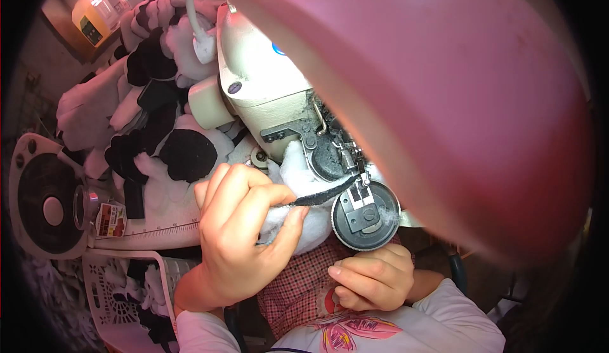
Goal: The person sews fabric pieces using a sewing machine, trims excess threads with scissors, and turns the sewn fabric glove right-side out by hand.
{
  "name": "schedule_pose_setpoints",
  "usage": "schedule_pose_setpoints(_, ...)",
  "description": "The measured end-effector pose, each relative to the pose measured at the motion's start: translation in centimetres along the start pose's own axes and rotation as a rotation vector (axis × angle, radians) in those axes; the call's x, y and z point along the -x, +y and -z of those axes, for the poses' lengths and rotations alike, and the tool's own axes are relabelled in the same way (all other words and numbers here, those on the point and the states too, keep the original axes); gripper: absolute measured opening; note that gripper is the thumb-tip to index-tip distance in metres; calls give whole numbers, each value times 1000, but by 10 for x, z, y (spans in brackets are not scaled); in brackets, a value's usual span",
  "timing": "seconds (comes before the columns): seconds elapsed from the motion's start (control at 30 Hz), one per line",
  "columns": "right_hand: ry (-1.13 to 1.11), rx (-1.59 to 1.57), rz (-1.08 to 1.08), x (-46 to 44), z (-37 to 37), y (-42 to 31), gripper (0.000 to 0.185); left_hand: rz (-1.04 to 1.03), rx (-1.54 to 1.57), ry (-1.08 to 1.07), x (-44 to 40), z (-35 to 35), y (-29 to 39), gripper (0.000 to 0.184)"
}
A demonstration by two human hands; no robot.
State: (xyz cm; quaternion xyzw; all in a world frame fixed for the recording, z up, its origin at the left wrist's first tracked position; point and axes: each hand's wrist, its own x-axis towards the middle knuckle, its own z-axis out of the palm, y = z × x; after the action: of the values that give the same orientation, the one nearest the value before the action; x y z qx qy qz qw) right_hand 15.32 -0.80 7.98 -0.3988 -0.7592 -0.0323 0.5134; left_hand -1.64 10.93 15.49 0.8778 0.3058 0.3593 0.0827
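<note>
The left hand (244,239) has its grip clamped on a dark strip (320,196), pinched between thumb (292,225) and forefinger (274,194). The dark strip runs from that pinch to the presser foot (363,178) of the sewing machine (273,112), just beside the round plate (366,218), and white fluffy material (312,231) shows on both sides of it. The right hand (375,277) is curled just below the round plate; I cannot tell whether its grip closes on anything.

Doing this well seems to call for a light, steady hold, the dark strip led straight toward the presser foot, flat and untwisted, so that its edge goes under evenly. Too hard a pull could stretch it; too slack a hold could let it bunch or veer. The white fluffy material is best folded clear of the presser foot, with the left hand at a safe remove from it. A blurred pink shape (457,99) hides part of the sewing machine, so the line of the dark strip deserves a close look from a better angle
</note>
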Motion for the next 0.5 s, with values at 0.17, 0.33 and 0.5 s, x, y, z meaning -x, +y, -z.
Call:
schedule_pose_setpoints(0.17, 3, 2, 4, 0, 0, 0, 28, -14, 89, 51, 1, -1, -3, 24)
schedule_pose_setpoints(0.33, 10, 0, -6, 2, 1, 0, 28, -36, 84, 66, 1, -4, -1, 23)
schedule_pose_setpoints(0.5, 15, -1, 1, 2, 0, 1, 27, -71, 88, 73, -1, -12, 0, 24)
